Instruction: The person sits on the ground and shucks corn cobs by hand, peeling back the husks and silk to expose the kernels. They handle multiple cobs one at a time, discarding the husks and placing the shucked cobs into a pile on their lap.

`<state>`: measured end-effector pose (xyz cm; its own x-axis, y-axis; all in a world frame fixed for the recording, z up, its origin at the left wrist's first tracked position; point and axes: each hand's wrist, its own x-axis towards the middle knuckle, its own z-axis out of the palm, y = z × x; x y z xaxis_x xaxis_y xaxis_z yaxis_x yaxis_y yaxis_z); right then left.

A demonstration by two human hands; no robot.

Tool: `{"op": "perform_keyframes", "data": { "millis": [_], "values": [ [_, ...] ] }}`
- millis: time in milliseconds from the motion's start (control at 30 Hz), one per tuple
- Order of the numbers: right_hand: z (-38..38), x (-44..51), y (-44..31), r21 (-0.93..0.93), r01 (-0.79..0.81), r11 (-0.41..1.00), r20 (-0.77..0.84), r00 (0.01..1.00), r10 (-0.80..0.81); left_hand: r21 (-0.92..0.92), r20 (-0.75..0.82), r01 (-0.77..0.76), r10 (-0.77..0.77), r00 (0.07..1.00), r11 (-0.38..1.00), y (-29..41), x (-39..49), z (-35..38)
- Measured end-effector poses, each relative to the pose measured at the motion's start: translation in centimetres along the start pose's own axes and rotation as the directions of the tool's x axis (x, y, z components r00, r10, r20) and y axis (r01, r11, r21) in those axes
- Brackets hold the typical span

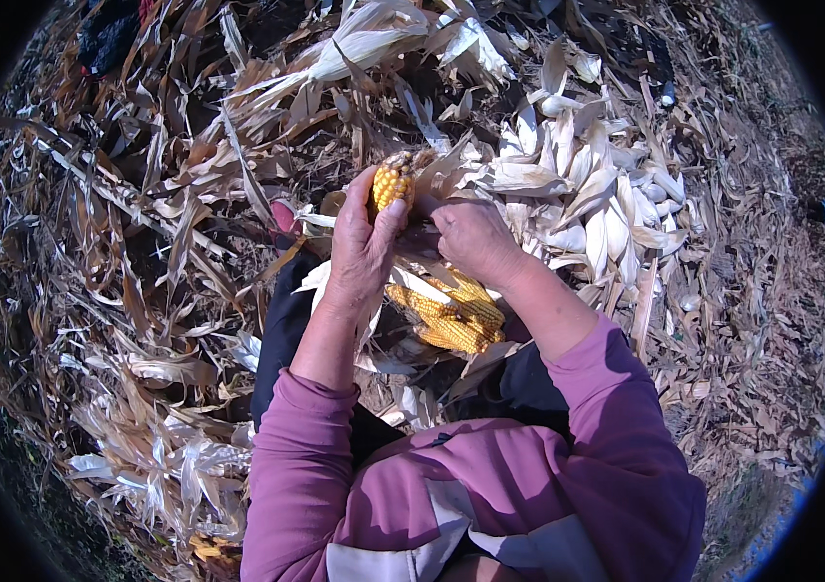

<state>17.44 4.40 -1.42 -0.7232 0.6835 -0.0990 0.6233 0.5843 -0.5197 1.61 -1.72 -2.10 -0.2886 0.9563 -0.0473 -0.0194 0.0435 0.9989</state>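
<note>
An ear of yellow corn (pixel 392 185), its kernels bared at the upper end, stands nearly upright in my left hand (pixel 365 236). The thumb lies across its front. Close to its right side, my right hand (pixel 472 236) has curled fingers on the dry husk (pixel 443 174) beside the ear; the fingertips are partly hidden. Below both hands, between my legs, several husked corn ears (pixel 463 316) lie in a small pile, with a strip of pale husk over some of them.
Dry husks and stalks cover the ground. Pale husks (pixel 601 196) are heaped at the right, and a long stalk (pixel 128 204) lies at the left. More yellow corn (pixel 214 547) shows at the lower left. A dark item (pixel 107 36) lies at the upper left.
</note>
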Motion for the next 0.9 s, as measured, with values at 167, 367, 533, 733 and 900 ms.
{"op": "perform_keyframes", "data": {
  "millis": [167,367,533,733,900],
  "values": [
    [0.5,-0.5,-2.1,0.133,0.324,0.937,-0.089,0.945,-0.315,-0.129,-0.222,0.082,-0.109,0.969,0.988,-0.7,0.7,-1.1],
    [1.5,-2.1,-1.6,0.217,0.309,0.926,-0.104,0.95,-0.293,-0.396,-0.223,0.176,-0.281,0.934,0.901,-2.0,1.3,-2.7],
    [0.2,-1.5,-0.5,0.357,0.005,0.934,-0.02,1.0,0.002,-0.436,-0.213,0.158,-0.273,0.938,0.886,0.7,1.3,-1.3],
    [0.8,-1.8,-0.6,0.143,0.108,0.984,-0.034,0.994,-0.104,-0.504,-0.134,0.178,-0.28,0.951,0.845,0.7,1.3,-1.3],
    [1.5,-1.7,-0.8,0.134,0.086,0.987,0.119,0.988,-0.102,-0.156,-0.139,0.103,-0.125,0.982,0.982,-0.5,1.3,-0.5]
  ]
}}
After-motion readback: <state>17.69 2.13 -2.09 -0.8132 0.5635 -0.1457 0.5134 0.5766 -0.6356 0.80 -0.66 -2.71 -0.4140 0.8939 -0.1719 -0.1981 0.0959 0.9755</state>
